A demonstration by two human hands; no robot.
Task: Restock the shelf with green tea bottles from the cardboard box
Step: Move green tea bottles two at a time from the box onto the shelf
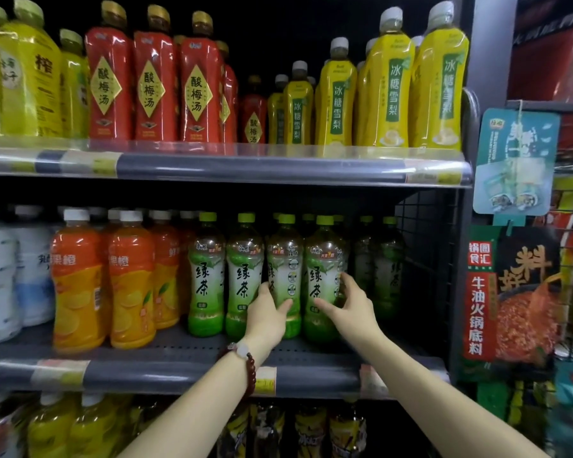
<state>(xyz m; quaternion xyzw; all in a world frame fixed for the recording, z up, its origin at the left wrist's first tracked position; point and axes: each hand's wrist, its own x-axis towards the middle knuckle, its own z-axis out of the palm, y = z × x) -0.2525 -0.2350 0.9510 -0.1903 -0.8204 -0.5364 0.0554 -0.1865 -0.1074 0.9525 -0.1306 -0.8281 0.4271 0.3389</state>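
Several green tea bottles with green caps stand in a row on the middle shelf (186, 375). My left hand (267, 314) is wrapped around the lower part of the third bottle (286, 259), whose label is turned sideways. My right hand (351, 302) grips the fourth bottle (323, 259) beside it, fingers on its right side. Both bottles stand upright on the shelf board. Two more green tea bottles (379, 266) stand further back on the right. The cardboard box is out of view.
Orange juice bottles (76, 285) stand left of the green tea. The upper shelf holds red plum drink bottles (154, 87) and yellow pear drink bottles (384, 90). A wire side panel (427, 259) closes the shelf on the right, with hanging sauce packets (513, 299) beyond.
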